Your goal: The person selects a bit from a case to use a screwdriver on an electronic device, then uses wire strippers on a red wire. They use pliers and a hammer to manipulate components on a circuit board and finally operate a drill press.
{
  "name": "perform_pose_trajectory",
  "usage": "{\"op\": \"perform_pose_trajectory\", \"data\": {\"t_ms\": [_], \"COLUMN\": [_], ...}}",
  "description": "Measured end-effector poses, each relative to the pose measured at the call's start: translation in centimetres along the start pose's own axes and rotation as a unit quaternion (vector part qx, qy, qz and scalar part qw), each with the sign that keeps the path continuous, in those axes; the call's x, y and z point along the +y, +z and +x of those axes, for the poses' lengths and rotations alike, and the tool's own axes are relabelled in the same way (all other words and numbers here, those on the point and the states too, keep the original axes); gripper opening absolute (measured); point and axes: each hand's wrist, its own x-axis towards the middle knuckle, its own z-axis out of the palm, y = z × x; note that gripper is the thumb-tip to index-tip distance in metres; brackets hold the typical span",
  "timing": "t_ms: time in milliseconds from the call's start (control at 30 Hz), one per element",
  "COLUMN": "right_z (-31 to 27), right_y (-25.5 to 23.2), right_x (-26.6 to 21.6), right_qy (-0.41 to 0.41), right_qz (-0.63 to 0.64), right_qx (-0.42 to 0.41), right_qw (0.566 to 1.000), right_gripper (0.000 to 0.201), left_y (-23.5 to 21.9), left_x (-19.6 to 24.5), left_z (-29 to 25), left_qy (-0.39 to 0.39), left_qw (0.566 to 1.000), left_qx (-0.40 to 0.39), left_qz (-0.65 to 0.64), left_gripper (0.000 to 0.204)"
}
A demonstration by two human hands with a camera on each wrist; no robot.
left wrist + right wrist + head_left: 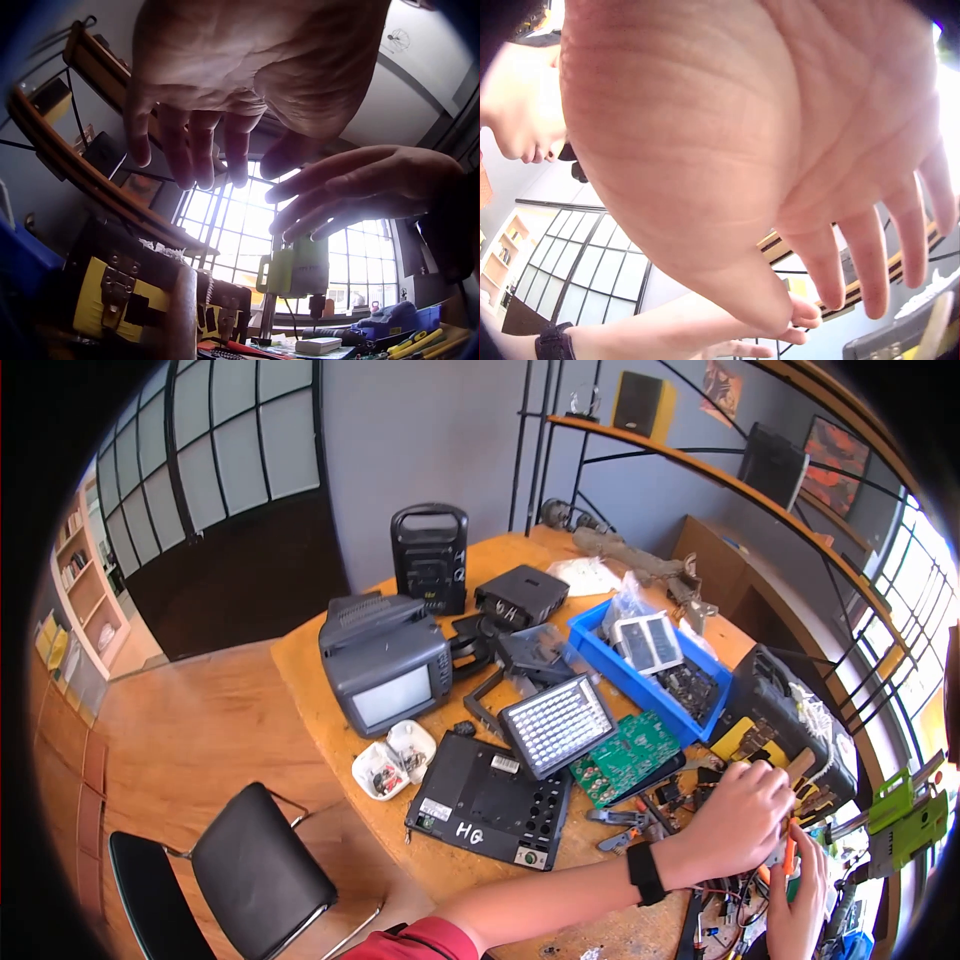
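My left hand (745, 810) reaches across the right side of the bench, a black band on its wrist. In the left wrist view its fingers (202, 146) hang down loosely with nothing between them. Just below it in the head view is my right hand (800, 900), fingers nearly straight. An orange-handled item (790, 853) shows beside the right fingertips. The right wrist view has the right palm (705, 135) and spread fingers, holding nothing. Close beyond the left hand stands a brown wooden handle (180, 315), in front of a black case with yellow panels (97, 300).
A blue crate (640, 670), green circuit board (630, 755), LED panel (558, 725), black HQ-marked unit (490, 800) and small television (385, 665) crowd the wooden table. Pliers (620, 825) lie near the left forearm. A green drill-press-like tool (905, 815) stands at the right.
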Motion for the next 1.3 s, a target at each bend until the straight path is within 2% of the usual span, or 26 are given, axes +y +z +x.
{"op": "perform_pose_trajectory", "data": {"t_ms": [33, 133, 333, 400, 667, 867, 1000, 1167, 1200, 1267, 1300], "right_z": [-0.1, -0.5, -0.8, -0.4, 1.0, 0.9, 1.0, 1.2, 1.2, 1.3, 1.4], "right_y": [-0.4, -1.1, -2.0, -1.8, -0.8, -1.6, -1.6, -0.9, -0.8, -0.6, -0.6], "right_x": [0.3, 1.0, 1.4, 1.8, 3.8, 3.1, 2.1, 2.2, 2.3, 2.0, 2.0], "right_qy": [0.022, -0.032, -0.013, -0.044, -0.034, -0.024, 0.016, -0.013, -0.024, 0.027, 0.025], "right_qz": [-0.011, -0.036, -0.034, -0.073, -0.053, -0.065, -0.018, -0.017, -0.031, 0.011, 0.011], "right_qx": [-0.004, 0.043, 0.055, 0.062, 0.063, 0.042, 0.007, -0.001, -0.004, -0.02, -0.02], "right_qw": [1.0, 0.998, 0.998, 0.994, 0.996, 0.997, 1.0, 1.0, 0.999, 0.999, 0.999], "right_gripper": [0.04, 0.038, 0.037, 0.037, 0.038, 0.038, 0.039, 0.036, 0.036, 0.036, 0.036], "left_y": [-0.5, -1.7, -3.6, -3.8, -3.1, -3.1, -4.8, -4.8, -4.4, -4.0, -4.1], "left_x": [0.1, 0.4, 0.4, -0.1, -1.6, -1.0, -1.1, -0.8, -0.7, -0.1, 0.2], "left_z": [0.2, 1.0, 1.7, 1.5, 1.7, 0.8, 0.0, -0.6, -0.7, -0.7, -0.8], "left_qy": [0.001, 0.001, 0.051, 0.053, 0.057, 0.052, 0.047, 0.044, 0.062, 0.073, 0.095], "left_qw": [1.0, 0.999, 0.996, 0.995, 0.991, 0.992, 0.988, 0.981, 0.979, 0.973, 0.968], "left_qx": [-0.005, -0.034, -0.018, -0.016, -0.034, -0.083, -0.118, -0.172, -0.176, -0.211, -0.223], "left_qz": [-0.005, 0.006, 0.064, 0.077, 0.118, 0.084, 0.083, 0.078, 0.077, 0.063, 0.062], "left_gripper": [0.023, 0.026, 0.029, 0.03, 0.032, 0.034, 0.034, 0.036, 0.034, 0.033, 0.033]}}
